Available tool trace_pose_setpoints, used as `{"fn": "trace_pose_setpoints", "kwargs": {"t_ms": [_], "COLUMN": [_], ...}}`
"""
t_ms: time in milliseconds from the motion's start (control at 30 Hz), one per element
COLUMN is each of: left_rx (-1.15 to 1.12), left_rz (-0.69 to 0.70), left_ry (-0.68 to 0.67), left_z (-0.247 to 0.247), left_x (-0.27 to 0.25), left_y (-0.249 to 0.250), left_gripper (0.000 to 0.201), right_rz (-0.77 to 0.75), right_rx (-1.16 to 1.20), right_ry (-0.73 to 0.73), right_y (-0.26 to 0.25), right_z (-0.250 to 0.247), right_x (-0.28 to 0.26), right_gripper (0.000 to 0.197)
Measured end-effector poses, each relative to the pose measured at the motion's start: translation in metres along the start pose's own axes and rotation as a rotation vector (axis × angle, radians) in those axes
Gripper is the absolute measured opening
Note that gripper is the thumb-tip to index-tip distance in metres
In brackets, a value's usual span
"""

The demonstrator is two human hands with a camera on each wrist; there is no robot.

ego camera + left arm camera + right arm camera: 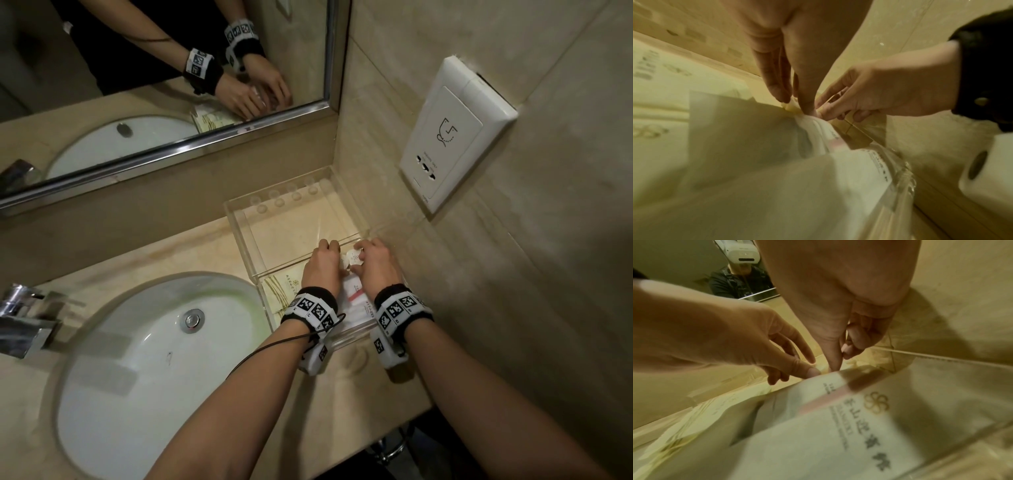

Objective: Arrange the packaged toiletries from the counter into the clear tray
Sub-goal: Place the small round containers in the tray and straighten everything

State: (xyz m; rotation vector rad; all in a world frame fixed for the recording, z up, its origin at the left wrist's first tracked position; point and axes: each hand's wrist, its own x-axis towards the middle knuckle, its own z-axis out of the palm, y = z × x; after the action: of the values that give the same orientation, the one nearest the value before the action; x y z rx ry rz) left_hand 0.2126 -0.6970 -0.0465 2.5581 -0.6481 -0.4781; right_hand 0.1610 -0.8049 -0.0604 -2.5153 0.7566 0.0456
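The clear tray point(236, 219) stands in the counter's corner against the walls. Both hands reach into its near compartment. My left hand point(323, 263) and right hand point(371, 260) meet over a small white packet point(352, 258), and each pinches it with fingertips. In the left wrist view my left hand point(797, 100) points down onto the small white packet point(792, 107), with my right hand point(838, 107) beside it. Under them lie a white packet with a pink stripe point(356, 294) point(859, 410) and a yellowish packet point(284, 287). In the right wrist view my right hand point(836, 363) and left hand point(807, 369) touch tips.
A white sink basin point(154, 342) with a chrome faucet point(24, 315) lies left of the tray. A mirror point(137, 85) runs along the back wall and a white socket plate point(452, 137) hangs on the right wall. The counter's front edge point(394, 414) is close behind my wrists.
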Motion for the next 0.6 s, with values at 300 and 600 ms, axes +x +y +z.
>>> {"fn": "trace_pose_setpoints", "kwargs": {"t_ms": [300, 600], "left_rx": [-0.141, -0.161], "left_rz": [-0.006, -0.023], "left_ry": [0.048, -0.013], "left_z": [-0.021, -0.034], "left_x": [-0.017, -0.046], "left_y": [-0.012, -0.03], "left_gripper": [0.036, 0.023], "right_rz": [-0.081, -0.065], "right_rx": [0.037, 0.117], "right_ry": [0.036, -0.055], "right_y": [0.003, 0.005], "right_z": [-0.006, -0.018], "right_x": [-0.009, -0.038], "right_gripper": [0.023, 0.017]}}
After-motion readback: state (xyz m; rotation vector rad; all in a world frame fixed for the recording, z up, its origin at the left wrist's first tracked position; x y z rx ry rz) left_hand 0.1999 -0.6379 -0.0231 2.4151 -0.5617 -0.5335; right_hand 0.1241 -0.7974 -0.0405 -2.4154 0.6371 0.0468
